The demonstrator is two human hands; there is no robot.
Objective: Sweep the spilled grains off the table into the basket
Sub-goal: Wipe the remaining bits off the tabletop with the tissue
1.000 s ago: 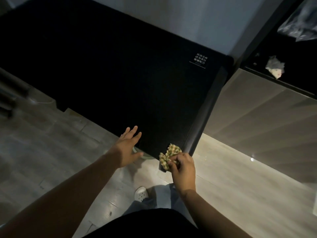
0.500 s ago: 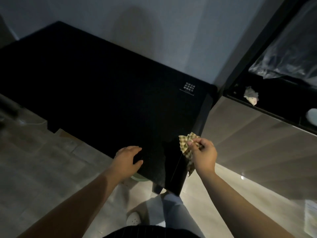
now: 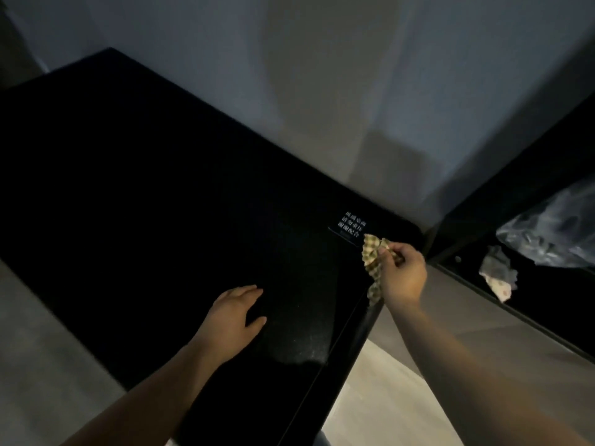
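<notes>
A black glossy table (image 3: 154, 220) fills the middle of the dim view. My right hand (image 3: 402, 275) pinches a crumpled yellow checked cloth (image 3: 372, 252) near the table's far right corner, just beside a small white printed label (image 3: 351, 224). The cloth hangs down along the table's right edge. My left hand (image 3: 235, 313) lies flat on the tabletop with fingers straight, closer to me and left of the cloth. A faint dusty smear (image 3: 306, 346) shows on the surface right of the left hand. No single grains can be made out, and no basket is in view.
A grey wall (image 3: 322, 91) runs behind the table. To the right stands a pale cabinet (image 3: 483, 323) with a dark shelf holding a crumpled paper (image 3: 497, 275) and a clear plastic bag (image 3: 553, 230). Pale floor (image 3: 380, 397) shows beside the table's right edge.
My right hand has carried the cloth from the near corner up along the right edge to the far corner by the label. My left hand has moved from the near edge onto the tabletop.
</notes>
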